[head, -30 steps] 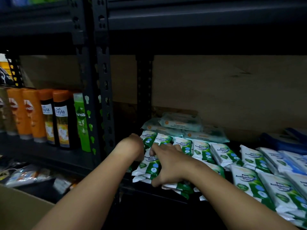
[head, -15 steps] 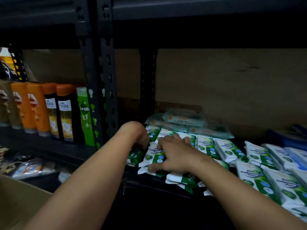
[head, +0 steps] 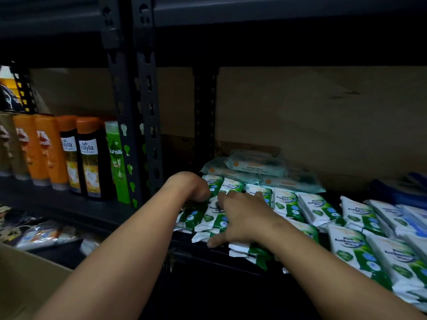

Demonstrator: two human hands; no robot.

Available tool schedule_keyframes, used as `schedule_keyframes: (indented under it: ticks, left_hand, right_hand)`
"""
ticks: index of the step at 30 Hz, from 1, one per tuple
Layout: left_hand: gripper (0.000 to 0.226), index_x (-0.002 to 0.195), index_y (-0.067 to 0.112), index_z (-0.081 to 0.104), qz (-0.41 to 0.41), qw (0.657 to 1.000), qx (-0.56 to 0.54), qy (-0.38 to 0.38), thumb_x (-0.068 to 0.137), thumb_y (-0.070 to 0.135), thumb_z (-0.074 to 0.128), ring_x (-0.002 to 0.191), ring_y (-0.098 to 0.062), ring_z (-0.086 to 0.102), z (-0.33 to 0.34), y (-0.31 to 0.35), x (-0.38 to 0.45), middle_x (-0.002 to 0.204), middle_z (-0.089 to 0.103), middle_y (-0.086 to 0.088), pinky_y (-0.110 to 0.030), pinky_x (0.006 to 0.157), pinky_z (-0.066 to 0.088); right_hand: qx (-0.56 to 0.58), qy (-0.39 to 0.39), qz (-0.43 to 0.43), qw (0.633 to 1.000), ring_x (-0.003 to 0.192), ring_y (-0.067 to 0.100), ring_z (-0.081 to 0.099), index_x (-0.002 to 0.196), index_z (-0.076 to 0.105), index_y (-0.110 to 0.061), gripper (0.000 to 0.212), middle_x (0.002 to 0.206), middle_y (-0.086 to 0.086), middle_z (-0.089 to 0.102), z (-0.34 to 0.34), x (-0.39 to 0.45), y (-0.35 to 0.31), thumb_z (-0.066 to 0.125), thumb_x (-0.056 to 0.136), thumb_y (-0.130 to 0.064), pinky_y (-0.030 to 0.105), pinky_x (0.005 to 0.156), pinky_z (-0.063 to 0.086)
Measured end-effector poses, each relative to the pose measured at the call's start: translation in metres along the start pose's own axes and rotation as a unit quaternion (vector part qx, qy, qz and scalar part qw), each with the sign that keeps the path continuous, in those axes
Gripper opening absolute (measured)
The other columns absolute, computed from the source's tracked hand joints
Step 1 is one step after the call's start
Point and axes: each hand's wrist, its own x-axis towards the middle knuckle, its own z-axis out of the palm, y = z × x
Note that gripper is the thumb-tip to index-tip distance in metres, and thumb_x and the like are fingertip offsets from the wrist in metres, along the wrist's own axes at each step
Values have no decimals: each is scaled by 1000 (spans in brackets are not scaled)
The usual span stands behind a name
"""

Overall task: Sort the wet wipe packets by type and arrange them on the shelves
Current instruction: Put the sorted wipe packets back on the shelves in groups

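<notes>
Head view is showing two bare forearms reaching in from 6 o'clock toward a dark metal shelf (head: 208, 252). Nearest, at 7 o'clock, a cardboard box (head: 25, 280) is sitting below the shelf edge. At centre, the right hand (head: 240, 215) is lying palm down on the green-and-white wipe packets (head: 208, 218), fingers spread and fairly straight, thumb stretched toward the front edge, pressing rather than gripping. Just beside it at 9 o'clock, the left hand (head: 194, 188) is bending down at the wrist among the same packets; its fingers are hidden, so I cannot tell what it is holding. More such packets are spreading in rows toward 3 o'clock (head: 360, 248). Farther back, at 12 o'clock from the hands, pale teal wipe packs (head: 256, 165) are lying stacked. Across a perforated upright (head: 147, 125), at 9 o'clock, shampoo bottles (head: 69, 155) are standing in a row.
</notes>
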Motion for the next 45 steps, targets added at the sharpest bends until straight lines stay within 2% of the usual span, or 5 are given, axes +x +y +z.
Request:
schedule_keyframes:
  ticks: [9, 14, 18, 30, 45]
  left_hand:
    - [84, 160, 9, -3, -43, 988, -99, 107, 97, 12, 53, 144, -47, 27, 56, -1, 8, 161, 1, -32, -52, 117, 30]
    - [58, 155, 19, 25, 68, 945, -57, 313, 100, 22, 43, 141, -30, 35, 87, -15, -1, 153, 40, -8, -50, 118, 24]
    - [48, 148, 17, 34, 47, 952, -40, 301, 106, 40, 26, 136, -34, 39, 100, -16, -6, 150, 43, -10, -48, 110, 36]
    - [29, 121, 9, 57, 118, 938, -161, 285, 94, 15, 47, 105, -34, 61, 90, -27, 2, 116, 65, -13, -45, 88, 54]
    - [23, 111, 24, 63, 114, 970, -137, 168, 105, 29, 41, 119, -36, 51, 44, -2, 35, 122, 56, -12, -41, 96, 44]
  right_hand:
    - [-2, 21, 35, 999, 124, 34, 52, 143, 35, -16, 105, 132, 8, 53, 6, 2, -12, 69, 67, -81, 61, 106, 31]
    - [57, 0, 44, 997, 144, 32, 31, 156, 15, -24, 132, 159, 7, 26, 8, 3, 1, 71, 54, -87, 65, 114, 22]
    - [75, -74, 59, 993, 156, 29, 3, 159, -12, -28, 143, 169, 7, -3, 2, 8, 12, 73, 58, -83, 69, 116, -8]
    - [33, -47, 26, 998, 143, 29, 34, 145, 43, -15, 116, 145, 9, 47, 2, 16, 12, 64, 59, -91, 69, 112, -18]
    - [17, -105, 45, 993, 155, 27, 0, 161, -2, -17, 140, 168, 10, 8, 1, 12, 12, 60, 61, -93, 70, 108, -24]
